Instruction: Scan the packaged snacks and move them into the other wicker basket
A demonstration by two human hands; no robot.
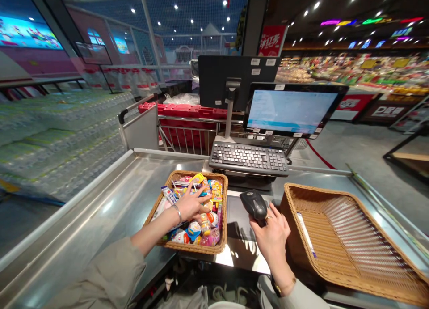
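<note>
My left hand (190, 206) is spread over a small wicker basket (225, 219), its fingers apart and touching or just above the packed sweets. Colourful candy packs (216, 189) and round egg-shaped treats (193, 230) fill that basket; my hand hides part of them. To its right, my right hand (273, 233) is closed round the handle of a black barcode scanner (254, 203), whose head points forward and left. Inside the larger wicker basket (335, 244) on the right, a slim white pack (306, 235) with a purple end leans against the left wall.
Behind the baskets are a keyboard (250, 157), a lit monitor (291, 110) and a second screen (237, 78) seen from behind. A metal counter (134, 188) lies under everything. Stacked bottle packs (67, 139) stand at left, and a metal cart (187, 130) stands beyond the counter.
</note>
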